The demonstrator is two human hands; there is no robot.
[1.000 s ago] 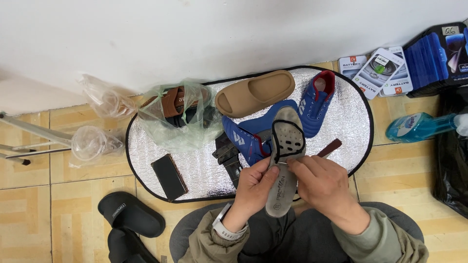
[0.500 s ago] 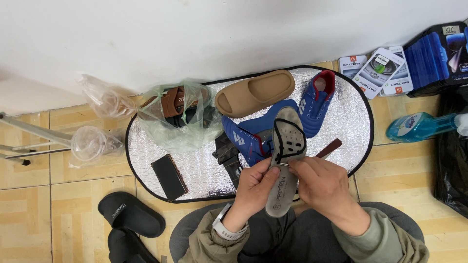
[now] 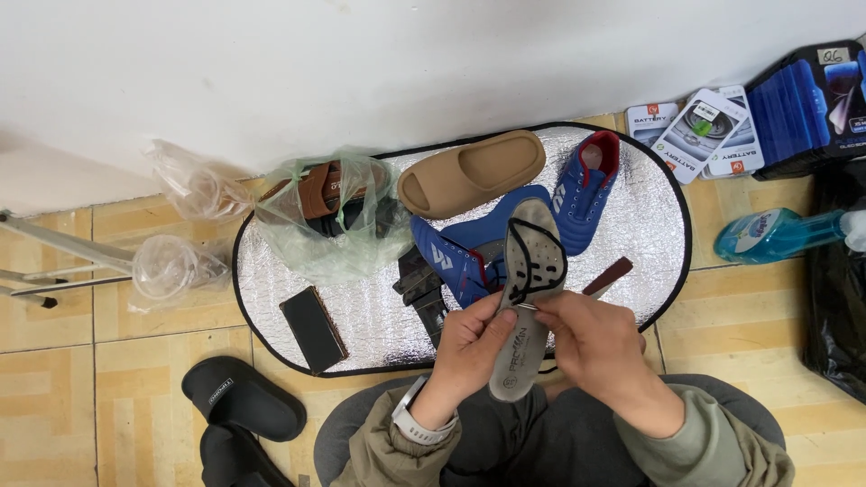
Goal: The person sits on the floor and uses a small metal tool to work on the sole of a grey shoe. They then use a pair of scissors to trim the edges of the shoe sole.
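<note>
Both hands — left hand (image 3: 474, 347), right hand (image 3: 595, 347) — pinch a grey insole (image 3: 528, 298) over the lap, above the silver mat (image 3: 361, 316). It looks light, bendy — best gripped at mid-edges.

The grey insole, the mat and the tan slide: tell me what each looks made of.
Grey insole: looks like soft foam with a matte fabric top; it has small perforations and a dark edge line, and both hands hold it. Mat: seemingly foil-faced foam, silvery, crinkled and shiny, with a black bound rim. Tan slide: probably moulded foam or rubber, one seamless matte piece with rounded edges.
</note>
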